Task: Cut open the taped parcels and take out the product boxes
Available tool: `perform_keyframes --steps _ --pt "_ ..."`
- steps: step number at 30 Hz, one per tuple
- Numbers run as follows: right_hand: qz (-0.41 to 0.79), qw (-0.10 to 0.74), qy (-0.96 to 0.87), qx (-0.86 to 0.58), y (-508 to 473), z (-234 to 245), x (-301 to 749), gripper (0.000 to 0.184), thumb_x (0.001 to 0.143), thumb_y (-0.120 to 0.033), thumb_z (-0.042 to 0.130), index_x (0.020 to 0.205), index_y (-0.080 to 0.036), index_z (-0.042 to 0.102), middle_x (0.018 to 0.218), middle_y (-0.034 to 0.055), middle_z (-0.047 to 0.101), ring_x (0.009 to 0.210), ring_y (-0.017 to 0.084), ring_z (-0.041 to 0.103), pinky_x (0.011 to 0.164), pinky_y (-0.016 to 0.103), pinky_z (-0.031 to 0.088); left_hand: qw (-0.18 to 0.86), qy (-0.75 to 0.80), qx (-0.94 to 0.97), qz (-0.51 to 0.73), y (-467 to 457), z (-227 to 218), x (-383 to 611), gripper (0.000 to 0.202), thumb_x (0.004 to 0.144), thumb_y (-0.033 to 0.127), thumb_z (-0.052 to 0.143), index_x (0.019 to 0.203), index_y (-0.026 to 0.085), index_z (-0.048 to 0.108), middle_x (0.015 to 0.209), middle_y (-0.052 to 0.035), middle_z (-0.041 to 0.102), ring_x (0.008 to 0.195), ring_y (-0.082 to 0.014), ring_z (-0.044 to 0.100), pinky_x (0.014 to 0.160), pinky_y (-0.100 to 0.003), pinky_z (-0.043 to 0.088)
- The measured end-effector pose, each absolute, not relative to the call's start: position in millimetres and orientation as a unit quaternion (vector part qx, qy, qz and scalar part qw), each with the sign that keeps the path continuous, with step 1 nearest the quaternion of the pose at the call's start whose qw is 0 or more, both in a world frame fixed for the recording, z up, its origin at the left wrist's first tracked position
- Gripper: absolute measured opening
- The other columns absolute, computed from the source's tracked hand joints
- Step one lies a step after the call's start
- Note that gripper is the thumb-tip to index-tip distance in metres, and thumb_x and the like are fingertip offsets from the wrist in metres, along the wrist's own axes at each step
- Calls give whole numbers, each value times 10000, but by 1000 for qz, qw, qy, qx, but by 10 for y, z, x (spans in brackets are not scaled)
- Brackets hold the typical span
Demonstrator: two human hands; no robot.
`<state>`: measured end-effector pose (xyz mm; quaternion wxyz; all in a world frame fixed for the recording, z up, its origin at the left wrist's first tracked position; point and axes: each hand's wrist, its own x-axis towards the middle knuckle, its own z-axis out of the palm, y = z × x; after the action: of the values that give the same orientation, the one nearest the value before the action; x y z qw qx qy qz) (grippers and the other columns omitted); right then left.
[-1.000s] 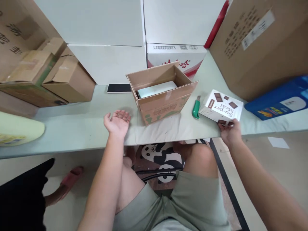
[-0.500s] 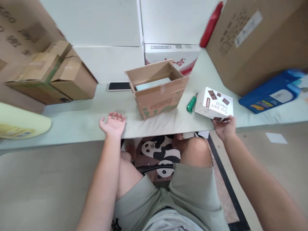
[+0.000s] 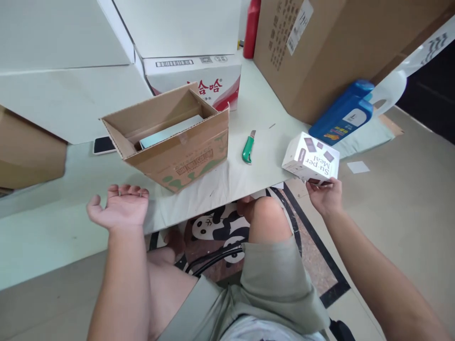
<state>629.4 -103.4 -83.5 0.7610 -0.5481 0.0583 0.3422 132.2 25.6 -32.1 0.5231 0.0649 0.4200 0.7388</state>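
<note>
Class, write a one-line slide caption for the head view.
Right hand grips a white Super Meal carton at the table edge; left hand rests open near an open brown cardboard box.

White "Su-per Meal" box point(image 3: 312, 158), tilted, table edge.

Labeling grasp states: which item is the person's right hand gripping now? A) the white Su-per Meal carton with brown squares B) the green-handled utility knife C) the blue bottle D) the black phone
A: the right hand grips the near edge of the white Su-per Meal carton with brown squares at the table's corner; the green-handled utility knife lies untouched to the carton's left.
</note>
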Motion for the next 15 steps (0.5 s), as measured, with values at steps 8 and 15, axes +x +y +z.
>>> perform_keyframes --steps 8,15 --pt "352 763 61 -539 -1046 -746 6168 257 791 -265 497 1002 -209 633 905 17 601 775 124 647 652 229 654 548 405 12 732 185 -326 1286 445 962 529 264 730 209 467 579 29 436 505 -135 434 537 -288 334" --pt "203 799 123 -552 -1229 -475 6769 221 895 -357 329 923 -250 520 1044 16 565 766 86 604 550 149 571 522 404 42 750 135 -329 1135 379 897 519 316 728 204 442 606 42 385 509 -123 385 513 -261 314"
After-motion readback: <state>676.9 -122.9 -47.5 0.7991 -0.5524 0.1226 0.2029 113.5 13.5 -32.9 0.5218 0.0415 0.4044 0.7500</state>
